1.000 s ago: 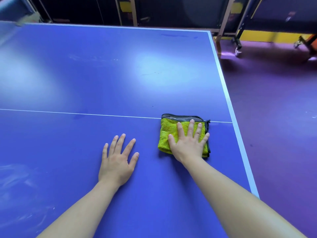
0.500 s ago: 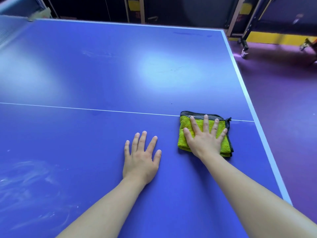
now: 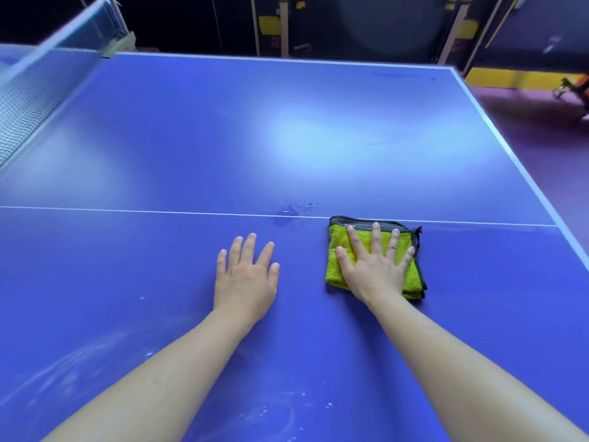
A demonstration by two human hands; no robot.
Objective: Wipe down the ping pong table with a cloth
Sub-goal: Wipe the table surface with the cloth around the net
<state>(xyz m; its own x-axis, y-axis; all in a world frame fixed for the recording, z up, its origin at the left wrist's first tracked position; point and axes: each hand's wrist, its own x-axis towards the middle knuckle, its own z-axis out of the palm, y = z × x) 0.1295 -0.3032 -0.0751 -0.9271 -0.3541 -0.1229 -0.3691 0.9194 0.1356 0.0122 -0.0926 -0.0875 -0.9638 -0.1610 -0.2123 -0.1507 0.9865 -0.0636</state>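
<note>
The blue ping pong table (image 3: pixel 287 138) fills the view. A folded yellow-green cloth (image 3: pixel 410 279) with a dark grey edge lies on it, just on the near side of the white centre line. My right hand (image 3: pixel 374 269) presses flat on top of the cloth with its fingers spread. To the left of the cloth my left hand (image 3: pixel 245 279) rests flat on the bare table surface, fingers apart, holding nothing. Small water droplets (image 3: pixel 293 208) sit on the centre line between the two hands.
The net (image 3: pixel 28 100) runs along the far left. Whitish dusty smears (image 3: pixel 63 371) mark the table's near left part. The table's white right edge (image 3: pixel 510 154) borders a purple floor (image 3: pixel 541 122). Dark folded tables and metal frames stand behind the far edge.
Both hands and the cloth have shifted left along the table, away from its right edge. The view has turned left too, so the net and the droplets now show.
</note>
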